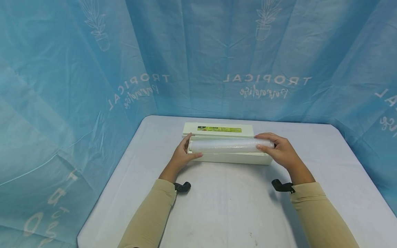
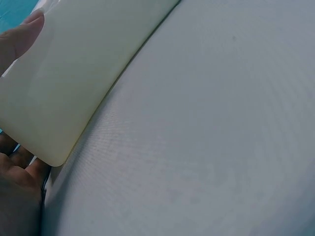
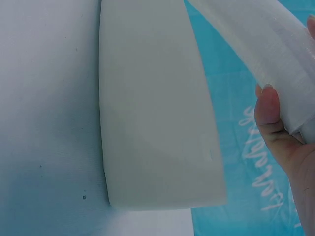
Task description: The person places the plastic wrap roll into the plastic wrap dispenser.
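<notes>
A long, pale cream cling film box (image 1: 235,158) lies across the table, its lid (image 1: 217,127) folded back and bearing a green and yellow label. My left hand (image 1: 181,154) holds the box's left end, thumb on the front wall and fingers around the end and back. The right hand (image 1: 280,151) grips the right end of a white cling film roll (image 1: 227,145). That end is raised out of the box, as the right wrist view shows, while the roll's left end lies low inside it. Thumb (image 3: 268,105) and fingers wrap around the roll.
A white table (image 1: 235,206) with rounded corners lies under the box. Blue curtains (image 1: 204,58) with white lettering hang behind and at both sides. Black wrist-camera mounts (image 1: 183,187) sit at each sleeve cuff.
</notes>
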Available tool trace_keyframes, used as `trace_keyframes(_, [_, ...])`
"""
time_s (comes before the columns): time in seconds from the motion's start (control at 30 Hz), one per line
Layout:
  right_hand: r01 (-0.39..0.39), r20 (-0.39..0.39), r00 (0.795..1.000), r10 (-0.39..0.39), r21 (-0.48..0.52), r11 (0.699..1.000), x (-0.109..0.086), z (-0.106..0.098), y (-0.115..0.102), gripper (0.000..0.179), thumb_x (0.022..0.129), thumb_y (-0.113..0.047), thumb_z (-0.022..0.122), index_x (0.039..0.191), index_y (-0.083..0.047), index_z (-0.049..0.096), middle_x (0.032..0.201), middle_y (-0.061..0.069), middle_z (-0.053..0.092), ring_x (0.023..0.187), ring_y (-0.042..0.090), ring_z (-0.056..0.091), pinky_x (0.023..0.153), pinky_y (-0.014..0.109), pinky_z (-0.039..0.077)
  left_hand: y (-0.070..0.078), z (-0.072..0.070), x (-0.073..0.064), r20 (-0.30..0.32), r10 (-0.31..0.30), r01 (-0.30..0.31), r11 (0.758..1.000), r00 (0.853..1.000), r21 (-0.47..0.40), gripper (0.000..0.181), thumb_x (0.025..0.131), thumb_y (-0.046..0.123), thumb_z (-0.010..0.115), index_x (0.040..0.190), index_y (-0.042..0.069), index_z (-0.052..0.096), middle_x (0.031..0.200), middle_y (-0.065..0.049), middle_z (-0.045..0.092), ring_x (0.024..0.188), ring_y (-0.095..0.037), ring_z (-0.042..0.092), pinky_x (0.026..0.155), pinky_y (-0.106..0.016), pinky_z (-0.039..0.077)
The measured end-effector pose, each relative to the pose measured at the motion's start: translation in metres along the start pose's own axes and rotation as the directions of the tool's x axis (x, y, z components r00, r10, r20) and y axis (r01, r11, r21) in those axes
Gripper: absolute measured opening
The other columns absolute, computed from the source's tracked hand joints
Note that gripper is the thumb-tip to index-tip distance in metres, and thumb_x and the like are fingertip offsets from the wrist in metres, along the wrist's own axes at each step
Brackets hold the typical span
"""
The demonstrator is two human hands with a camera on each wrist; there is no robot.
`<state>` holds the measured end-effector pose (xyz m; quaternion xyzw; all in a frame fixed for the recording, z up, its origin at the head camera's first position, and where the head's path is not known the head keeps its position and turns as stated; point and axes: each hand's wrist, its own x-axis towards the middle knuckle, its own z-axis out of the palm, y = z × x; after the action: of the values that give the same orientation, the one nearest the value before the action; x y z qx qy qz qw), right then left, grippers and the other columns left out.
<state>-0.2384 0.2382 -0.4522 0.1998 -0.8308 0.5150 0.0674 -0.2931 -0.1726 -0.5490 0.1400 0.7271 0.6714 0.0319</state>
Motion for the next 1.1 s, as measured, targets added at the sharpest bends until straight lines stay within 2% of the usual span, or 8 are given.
trace_keyframes(0.1, [-0.02, 0.007, 1.0, 0.02, -0.002, 1.0, 0.002, 0.0, 0.01, 0.037, 0.1, -0.014, 0.077, 0.136, -0.008, 0.072, 0.142, 0.011, 0.062, 0.12, 0.027, 0.06, 0.083, 0.018, 0.055, 0.0, -0.001, -0.001, 0.004, -0.002, 0.002, 1.0, 1.0, -0.017, 0.113, 0.08, 0.017, 0.096, 0.168, 0.017, 0.026, 0.166, -0.013, 0.035, 0.139, -0.026, 0.05, 0.104, -0.035, 0.052])
trace_keyframes(0.17, [-0.014, 0.013, 1.0, 0.014, -0.022, 1.0, 0.003, -0.002, 0.011, 0.038, 0.099, -0.013, 0.078, 0.137, -0.007, 0.071, 0.143, 0.013, 0.061, 0.119, 0.028, 0.06, 0.082, 0.017, 0.055, 0.0, -0.001, 0.0, 0.004, -0.004, 0.004, 1.0, 1.0, -0.018, 0.113, 0.08, 0.017, 0.096, 0.168, 0.016, 0.026, 0.166, -0.013, 0.035, 0.139, -0.027, 0.049, 0.104, -0.036, 0.052])
trace_keyframes(0.37, [0.063, 0.039, 0.997, -0.062, -0.042, 0.997, 0.007, -0.006, 0.011, 0.041, 0.096, -0.006, 0.079, 0.136, -0.004, 0.071, 0.142, 0.017, 0.061, 0.115, 0.025, 0.061, 0.08, 0.016, 0.054, 0.001, 0.0, 0.0, 0.0, -0.001, 0.001, 1.0, 1.0, -0.015, 0.113, 0.081, 0.014, 0.095, 0.169, 0.013, 0.024, 0.166, -0.014, 0.034, 0.139, -0.029, 0.05, 0.104, -0.035, 0.053])
trace_keyframes(0.63, [0.029, 0.054, 0.998, -0.027, -0.047, 0.998, 0.006, -0.008, 0.014, 0.042, 0.096, -0.006, 0.08, 0.137, -0.003, 0.07, 0.144, 0.016, 0.059, 0.115, 0.025, 0.06, 0.082, 0.015, 0.052, 0.002, 0.0, -0.001, 0.003, -0.005, 0.005, 1.0, 1.0, -0.015, 0.112, 0.081, 0.014, 0.095, 0.169, 0.015, 0.025, 0.166, -0.013, 0.035, 0.138, -0.028, 0.05, 0.103, -0.034, 0.053])
trace_keyframes(0.9, [0.073, 0.032, 0.997, -0.07, -0.078, 0.994, 0.002, -0.005, -0.003, 0.039, 0.092, 0.003, 0.08, 0.13, 0.006, 0.07, 0.135, 0.023, 0.062, 0.11, 0.026, 0.06, 0.08, 0.013, 0.051, 0.001, 0.0, -0.001, -0.005, -0.005, 0.005, 1.0, 1.0, -0.016, 0.112, 0.081, 0.014, 0.096, 0.168, 0.013, 0.025, 0.164, -0.011, 0.038, 0.137, -0.029, 0.051, 0.103, -0.034, 0.053])
trace_keyframes(1.1, [0.089, 0.012, 0.996, -0.088, -0.11, 0.99, 0.005, -0.007, 0.018, 0.042, 0.089, 0.0, 0.085, 0.129, -0.001, 0.074, 0.134, 0.017, 0.066, 0.113, 0.027, 0.061, 0.082, 0.012, 0.05, 0.001, 0.001, 0.0, -0.009, -0.001, 0.001, 1.0, 1.0, -0.017, 0.112, 0.08, 0.014, 0.096, 0.168, 0.014, 0.026, 0.164, -0.01, 0.039, 0.137, -0.028, 0.051, 0.103, -0.034, 0.053])
